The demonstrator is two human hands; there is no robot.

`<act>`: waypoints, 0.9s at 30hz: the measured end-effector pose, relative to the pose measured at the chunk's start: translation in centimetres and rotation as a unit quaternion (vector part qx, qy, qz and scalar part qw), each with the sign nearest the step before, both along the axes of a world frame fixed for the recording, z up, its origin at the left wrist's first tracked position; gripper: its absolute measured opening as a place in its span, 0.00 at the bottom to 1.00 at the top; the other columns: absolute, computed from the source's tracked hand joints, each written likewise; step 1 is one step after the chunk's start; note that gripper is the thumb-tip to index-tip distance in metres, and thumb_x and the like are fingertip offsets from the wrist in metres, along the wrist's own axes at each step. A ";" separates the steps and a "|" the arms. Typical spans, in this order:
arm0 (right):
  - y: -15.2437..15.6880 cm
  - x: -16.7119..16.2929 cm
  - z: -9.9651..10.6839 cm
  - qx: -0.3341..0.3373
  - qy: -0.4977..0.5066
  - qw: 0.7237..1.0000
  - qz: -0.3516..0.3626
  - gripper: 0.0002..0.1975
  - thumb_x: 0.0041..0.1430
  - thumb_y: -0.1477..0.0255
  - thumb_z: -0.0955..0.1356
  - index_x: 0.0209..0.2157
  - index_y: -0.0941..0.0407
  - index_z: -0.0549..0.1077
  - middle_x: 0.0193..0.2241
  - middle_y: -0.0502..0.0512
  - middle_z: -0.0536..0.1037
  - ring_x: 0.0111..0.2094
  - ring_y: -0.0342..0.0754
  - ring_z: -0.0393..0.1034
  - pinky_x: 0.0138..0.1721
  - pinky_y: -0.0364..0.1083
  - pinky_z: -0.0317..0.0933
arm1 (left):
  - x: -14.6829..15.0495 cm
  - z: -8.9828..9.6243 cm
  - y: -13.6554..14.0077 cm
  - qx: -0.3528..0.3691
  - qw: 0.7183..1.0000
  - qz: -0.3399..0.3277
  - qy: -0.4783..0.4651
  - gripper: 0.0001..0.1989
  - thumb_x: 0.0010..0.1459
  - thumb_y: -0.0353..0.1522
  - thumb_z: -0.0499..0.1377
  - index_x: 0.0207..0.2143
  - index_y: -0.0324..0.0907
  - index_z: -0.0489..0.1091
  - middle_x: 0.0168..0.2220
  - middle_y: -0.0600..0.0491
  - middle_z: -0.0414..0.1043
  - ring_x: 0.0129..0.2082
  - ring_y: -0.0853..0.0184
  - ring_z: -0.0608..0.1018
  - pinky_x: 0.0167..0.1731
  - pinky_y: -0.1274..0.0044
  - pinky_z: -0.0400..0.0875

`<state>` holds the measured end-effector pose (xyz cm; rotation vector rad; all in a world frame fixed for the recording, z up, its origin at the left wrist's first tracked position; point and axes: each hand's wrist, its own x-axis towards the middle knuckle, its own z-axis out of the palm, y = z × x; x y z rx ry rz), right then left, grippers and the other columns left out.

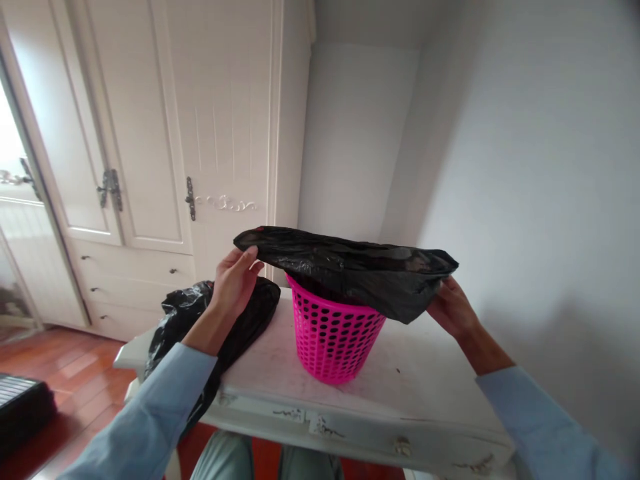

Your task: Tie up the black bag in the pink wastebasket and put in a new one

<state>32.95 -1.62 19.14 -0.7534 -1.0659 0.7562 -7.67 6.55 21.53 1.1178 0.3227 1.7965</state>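
Observation:
A black garbage bag is stretched wide above a pink perforated wastebasket, its lower part hanging down inside the rim. My left hand pinches the bag's left edge between thumb and fingers. At the opposite end, my right hand grips the right edge, its fingers partly hidden by the plastic. The basket stands upright on a white table. Under my left forearm lies a second heap of black plastic, draping over the table's left front edge.
A white wardrobe with dark metal handles rises behind the table on the left. Grey walls close in at the back and right. A black object sits on the reddish wooden floor at lower left.

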 end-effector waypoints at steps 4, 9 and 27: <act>0.3 -0.7 0.3 0.011 0.033 0.999 -0.007 0.20 0.45 0.55 0.79 0.39 0.47 0.79 0.47 0.50 0.83 0.56 0.56 0.74 0.56 0.55 0.71 | 0.2 0.8 0.2 -0.049 0.993 -0.056 -0.087 0.07 0.59 0.39 0.66 0.37 0.46 0.80 0.39 0.57 0.81 0.40 0.71 0.78 0.43 0.79 0.73; 0.0 -0.9 -0.7 0.011 0.076 0.997 -0.012 0.11 0.55 0.59 0.73 0.40 0.46 0.79 0.52 0.47 0.81 0.63 0.52 0.68 0.69 0.54 0.59 | 0.4 -0.4 0.2 -0.136 0.979 -0.093 -0.124 0.09 0.63 0.37 0.60 0.32 0.44 0.76 0.37 0.54 0.82 0.41 0.67 0.80 0.42 0.74 0.75; -1.1 -1.2 -0.5 0.021 0.016 0.999 0.043 0.28 0.43 0.46 0.78 0.45 0.43 0.79 0.55 0.48 0.79 0.64 0.57 0.65 0.63 0.58 0.65 | 0.7 -2.3 0.1 0.034 0.995 -0.086 0.040 0.27 0.41 0.49 0.75 0.41 0.46 0.79 0.49 0.50 0.81 0.60 0.55 0.74 0.60 0.68 0.69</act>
